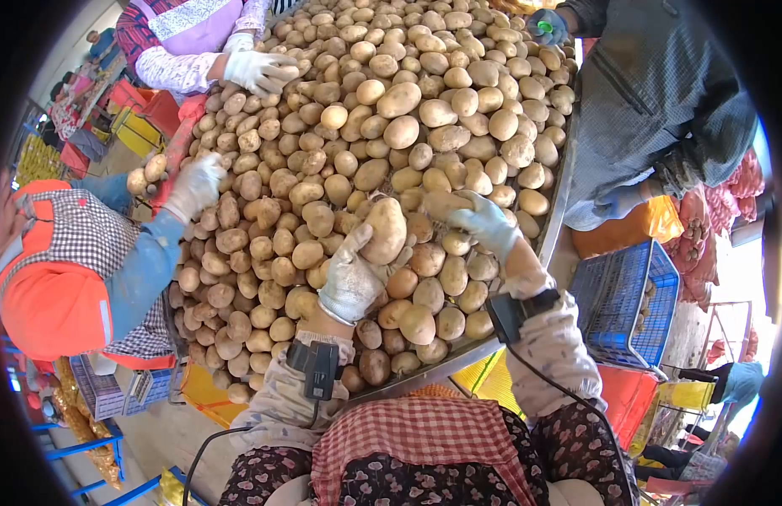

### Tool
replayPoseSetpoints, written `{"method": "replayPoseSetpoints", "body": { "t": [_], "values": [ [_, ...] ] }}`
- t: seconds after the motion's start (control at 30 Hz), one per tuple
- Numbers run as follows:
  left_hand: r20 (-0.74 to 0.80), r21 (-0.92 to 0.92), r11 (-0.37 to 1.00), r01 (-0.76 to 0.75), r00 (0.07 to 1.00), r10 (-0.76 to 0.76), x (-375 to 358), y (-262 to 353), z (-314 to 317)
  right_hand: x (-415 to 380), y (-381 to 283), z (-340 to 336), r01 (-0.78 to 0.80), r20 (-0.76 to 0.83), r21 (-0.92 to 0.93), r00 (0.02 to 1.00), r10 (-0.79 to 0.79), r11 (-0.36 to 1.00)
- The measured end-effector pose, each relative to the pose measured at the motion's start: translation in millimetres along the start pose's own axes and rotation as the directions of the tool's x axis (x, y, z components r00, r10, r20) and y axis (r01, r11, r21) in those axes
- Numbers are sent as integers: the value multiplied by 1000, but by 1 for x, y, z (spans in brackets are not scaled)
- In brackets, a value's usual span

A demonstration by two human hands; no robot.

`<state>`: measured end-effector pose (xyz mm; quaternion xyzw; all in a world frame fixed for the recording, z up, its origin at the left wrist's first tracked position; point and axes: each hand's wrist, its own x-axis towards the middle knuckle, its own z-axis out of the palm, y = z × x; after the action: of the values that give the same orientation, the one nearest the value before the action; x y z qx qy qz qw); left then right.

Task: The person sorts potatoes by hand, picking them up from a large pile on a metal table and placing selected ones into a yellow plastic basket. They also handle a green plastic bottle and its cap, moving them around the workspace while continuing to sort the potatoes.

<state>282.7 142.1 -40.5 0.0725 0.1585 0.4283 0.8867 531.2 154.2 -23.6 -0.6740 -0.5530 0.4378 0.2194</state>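
Observation:
My left hand point(354, 277), in a white work glove, is closed around a large pale potato point(385, 234) and holds it up over the pile. My right hand point(485, 224), in a light blue-grey glove, curls its fingers over a brownish potato point(442, 205) just to the right; the fingertips are partly blurred. Beneath both hands spreads a big heap of loose potatoes point(273, 215), some smooth and pale, others dusty with soil. Several potatoes lie close below my hands, near the table's metal edge point(437, 372).
A co-worker in an orange vest point(58, 308) reaches in from the left. Another person's white glove point(260, 72) rests on the heap at upper left. A person in dark grey point(652, 93) stands at right. Blue crates point(625, 295) and red mesh sacks point(698, 236) stand beyond the right edge.

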Motion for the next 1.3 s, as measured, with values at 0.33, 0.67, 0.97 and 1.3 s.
{"method": "replayPoseSetpoints", "body": {
  "t": [0.33,0.67,0.97,1.3],
  "values": [
    [48,684,687,-244,955,291,0,-49,30,-71,-3,65,-68,-11,951,967,-253,-301],
    [-45,799,590,-114,967,249,-7,-59,10,-97,0,74,-264,202,933,947,-250,-244],
    [-300,378,899,-219,890,343,-12,-55,-2,-94,-9,91,-321,228,919,907,-355,-230],
    [179,858,358,-368,868,464,-27,-48,17,-99,-22,98,-323,332,943,930,-159,82]
  ]
}}
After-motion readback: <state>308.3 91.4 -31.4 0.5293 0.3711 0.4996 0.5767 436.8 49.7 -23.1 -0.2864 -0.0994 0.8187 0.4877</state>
